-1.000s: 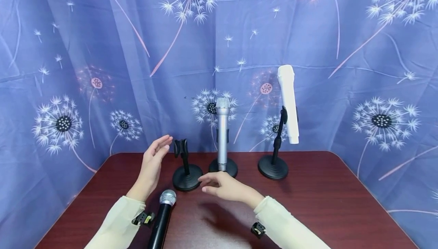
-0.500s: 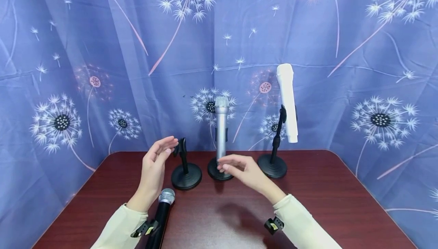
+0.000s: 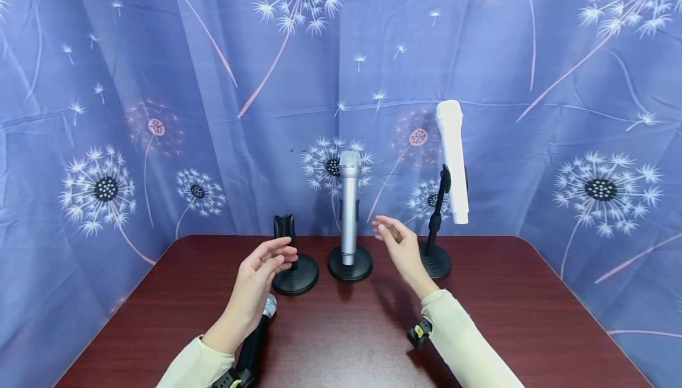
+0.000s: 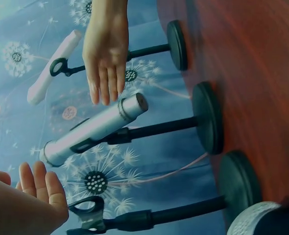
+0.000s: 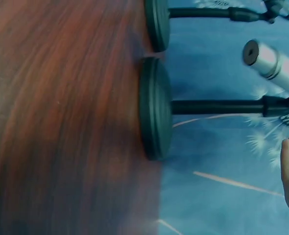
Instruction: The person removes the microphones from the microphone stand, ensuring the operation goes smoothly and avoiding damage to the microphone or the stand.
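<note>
A silver microphone [image 3: 348,210] leans in the clip of the middle black stand [image 3: 364,260]. My right hand [image 3: 401,249] hovers to its right with relaxed fingers, holding nothing; the left wrist view shows its fingers [image 4: 110,81] extended near the microphone's lower end. My left hand [image 3: 260,281] is in front of the left black stand [image 3: 296,275], fingers loosely bent and nothing in them. That stand's clip [image 4: 88,215] holds no microphone. A black microphone with a silver head [image 3: 270,305] lies on the table, partly hidden by my left forearm.
A white microphone [image 3: 454,163] sits tilted in the right black stand [image 3: 437,260], close behind my right hand. The reddish-brown table [image 3: 341,340] ends at a blue dandelion-print curtain [image 3: 266,115], which also hangs along both sides.
My right hand has moved right and away from me, from in front of the middle stand to beside the silver microphone. My left hand has dropped slightly and shifted right, across the left stand.
</note>
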A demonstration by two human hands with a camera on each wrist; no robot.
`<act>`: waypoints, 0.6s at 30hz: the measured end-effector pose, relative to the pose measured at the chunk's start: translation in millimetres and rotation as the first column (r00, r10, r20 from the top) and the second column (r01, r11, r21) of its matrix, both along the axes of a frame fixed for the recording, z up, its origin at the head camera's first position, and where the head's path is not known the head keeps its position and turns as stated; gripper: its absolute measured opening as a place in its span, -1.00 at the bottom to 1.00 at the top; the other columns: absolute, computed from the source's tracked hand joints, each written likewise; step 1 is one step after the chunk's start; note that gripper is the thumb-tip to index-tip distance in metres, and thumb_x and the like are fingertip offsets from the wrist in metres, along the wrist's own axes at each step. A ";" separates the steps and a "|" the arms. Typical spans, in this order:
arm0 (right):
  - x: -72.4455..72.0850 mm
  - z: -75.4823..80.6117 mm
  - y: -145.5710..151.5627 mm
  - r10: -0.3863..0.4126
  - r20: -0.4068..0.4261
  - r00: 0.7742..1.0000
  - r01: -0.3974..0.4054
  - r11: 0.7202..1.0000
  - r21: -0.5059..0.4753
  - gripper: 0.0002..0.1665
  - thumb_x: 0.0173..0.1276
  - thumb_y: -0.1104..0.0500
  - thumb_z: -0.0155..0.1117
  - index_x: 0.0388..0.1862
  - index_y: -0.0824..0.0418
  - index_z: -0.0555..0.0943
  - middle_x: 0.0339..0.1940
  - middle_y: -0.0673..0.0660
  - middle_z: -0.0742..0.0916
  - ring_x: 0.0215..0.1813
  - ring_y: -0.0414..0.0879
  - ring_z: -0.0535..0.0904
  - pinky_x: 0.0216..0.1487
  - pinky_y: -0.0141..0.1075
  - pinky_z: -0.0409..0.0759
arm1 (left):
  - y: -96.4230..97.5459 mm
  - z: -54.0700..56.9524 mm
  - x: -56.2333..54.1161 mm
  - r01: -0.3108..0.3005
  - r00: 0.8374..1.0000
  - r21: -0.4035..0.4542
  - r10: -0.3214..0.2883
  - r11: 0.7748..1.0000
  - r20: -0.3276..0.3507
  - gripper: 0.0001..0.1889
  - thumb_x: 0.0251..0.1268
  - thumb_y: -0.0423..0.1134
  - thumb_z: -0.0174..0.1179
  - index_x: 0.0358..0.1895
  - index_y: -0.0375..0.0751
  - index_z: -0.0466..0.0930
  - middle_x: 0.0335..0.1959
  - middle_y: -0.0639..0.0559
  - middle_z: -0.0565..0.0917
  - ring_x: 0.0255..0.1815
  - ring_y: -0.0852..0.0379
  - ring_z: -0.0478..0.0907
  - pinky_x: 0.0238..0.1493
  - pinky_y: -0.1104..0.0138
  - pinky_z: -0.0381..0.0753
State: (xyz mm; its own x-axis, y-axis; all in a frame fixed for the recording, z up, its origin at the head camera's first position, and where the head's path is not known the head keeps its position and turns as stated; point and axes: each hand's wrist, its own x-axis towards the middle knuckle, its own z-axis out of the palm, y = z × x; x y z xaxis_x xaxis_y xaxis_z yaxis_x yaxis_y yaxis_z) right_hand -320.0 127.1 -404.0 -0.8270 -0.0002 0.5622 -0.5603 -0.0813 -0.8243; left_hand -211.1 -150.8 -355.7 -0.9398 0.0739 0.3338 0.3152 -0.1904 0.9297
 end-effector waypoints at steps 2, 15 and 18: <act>-6.2 -4.1 -2.9 -0.007 0.037 0.999 0.007 1.000 0.018 -0.66 0.44 0.36 0.10 0.11 0.56 0.50 0.00 0.55 0.60 -0.09 -0.23 0.66 0.01 -0.23 0.61 | 0.3 -2.9 1.1 0.008 0.999 0.003 -0.008 1.000 0.035 -0.60 0.42 -0.40 0.00 0.25 -0.51 0.32 -0.12 0.04 0.64 -0.04 0.12 0.58 0.05 0.31 0.52; -23.8 -13.0 -22.7 0.024 0.196 0.980 -0.066 0.974 0.215 -0.57 0.37 0.41 0.16 0.19 0.56 0.44 0.09 0.47 0.60 0.18 0.27 0.51 0.11 -0.35 0.49 | 3.6 -13.9 4.8 0.042 0.984 0.009 -0.043 0.999 0.175 -0.60 0.37 -0.38 0.06 0.23 -0.47 0.36 -0.04 -0.14 0.60 -0.02 0.04 0.57 0.05 0.23 0.53; -20.7 -7.3 -26.6 0.043 0.180 0.983 -0.089 0.963 0.256 -0.58 0.33 0.49 0.13 0.16 0.64 0.41 0.05 0.54 0.59 0.13 0.33 0.52 0.11 -0.18 0.52 | 3.5 -14.1 5.9 0.049 0.979 0.003 -0.049 0.999 0.199 -0.57 0.36 -0.36 0.07 0.24 -0.48 0.35 -0.03 -0.15 0.59 0.00 0.02 0.56 0.10 0.19 0.51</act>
